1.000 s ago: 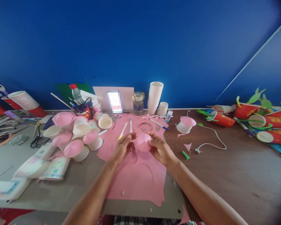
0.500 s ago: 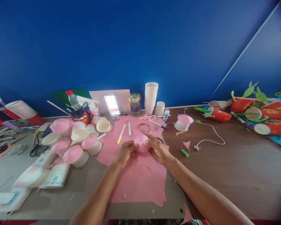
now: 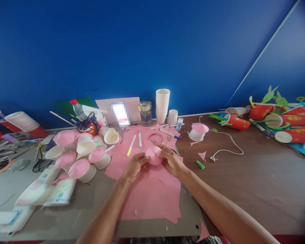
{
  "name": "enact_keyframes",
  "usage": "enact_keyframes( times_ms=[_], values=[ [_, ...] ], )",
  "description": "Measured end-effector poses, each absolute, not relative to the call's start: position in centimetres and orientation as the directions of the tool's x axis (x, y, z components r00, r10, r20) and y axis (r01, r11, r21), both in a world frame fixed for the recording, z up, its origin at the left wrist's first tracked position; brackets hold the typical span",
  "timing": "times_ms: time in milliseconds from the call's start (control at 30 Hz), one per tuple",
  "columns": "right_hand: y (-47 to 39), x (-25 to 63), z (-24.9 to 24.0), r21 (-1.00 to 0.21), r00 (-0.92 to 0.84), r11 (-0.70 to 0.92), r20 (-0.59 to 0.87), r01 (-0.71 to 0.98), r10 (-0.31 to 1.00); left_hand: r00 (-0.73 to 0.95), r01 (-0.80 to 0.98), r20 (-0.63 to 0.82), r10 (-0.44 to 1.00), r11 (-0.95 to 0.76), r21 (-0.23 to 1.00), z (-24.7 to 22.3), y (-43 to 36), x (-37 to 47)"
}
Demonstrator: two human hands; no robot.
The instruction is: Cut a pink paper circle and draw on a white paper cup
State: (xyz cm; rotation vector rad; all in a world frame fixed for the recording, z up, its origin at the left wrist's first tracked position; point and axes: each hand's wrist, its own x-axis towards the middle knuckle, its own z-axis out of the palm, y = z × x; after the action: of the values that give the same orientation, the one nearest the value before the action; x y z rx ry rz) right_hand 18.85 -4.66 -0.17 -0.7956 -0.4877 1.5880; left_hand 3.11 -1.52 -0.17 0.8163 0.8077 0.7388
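Note:
Between my two hands is a small pink paper disc [image 3: 154, 156], held above the pink paper sheets [image 3: 147, 196]. My left hand [image 3: 136, 166] pinches its left edge, thumb against fingers. At the disc's right side my right hand [image 3: 173, 161] grips the edge with thumb and fingertips. A line like a slit or overlap shows near the disc's middle. Just beyond the hands lie scissors [image 3: 154, 140] and a round ring [image 3: 156, 135], partly overlapping in view. Several markers, among them a yellow-tipped one [image 3: 131, 145], rest on the pink paper.
Several white paper cups with pink cone tops [image 3: 80, 168] crowd the left. A tall cup stack [image 3: 162, 106], a glass jar [image 3: 145, 113] and a glue stick [image 3: 179, 124] stand at the back. One pink-topped cup [image 3: 197, 134], a white cable [image 3: 231, 153] and red cups [image 3: 301, 135] are right.
The view has shifted very slightly. Both hands keep their hold on the pink disc, with almost no movement.

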Motion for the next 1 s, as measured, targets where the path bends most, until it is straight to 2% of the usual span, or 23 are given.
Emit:
enact_keyframes(
  times_ms=[467, 733, 1000],
  values=[
    [-4.1, 19.3, -0.6, -0.629, -0.053, -0.215, -0.266, -0.747, 0.963, 0.510, -0.246, -0.294, 0.808, 0.465, 0.850, -0.3, -1.3, 2.5],
    [-3.8, 19.7, -0.8, -0.653, 0.007, -0.196, -0.295, -0.732, 0.955, 0.496, -0.216, -0.266, 0.827, 0.414, 0.884, -0.4, -0.9, 2.0],
    [-4.0, 19.7, -0.3, -0.713, 0.053, -0.153, -0.258, -0.685, 0.965, 0.432, -0.243, -0.248, 0.867, 0.377, 0.894, -0.1, -0.5, 1.6]
  ],
)
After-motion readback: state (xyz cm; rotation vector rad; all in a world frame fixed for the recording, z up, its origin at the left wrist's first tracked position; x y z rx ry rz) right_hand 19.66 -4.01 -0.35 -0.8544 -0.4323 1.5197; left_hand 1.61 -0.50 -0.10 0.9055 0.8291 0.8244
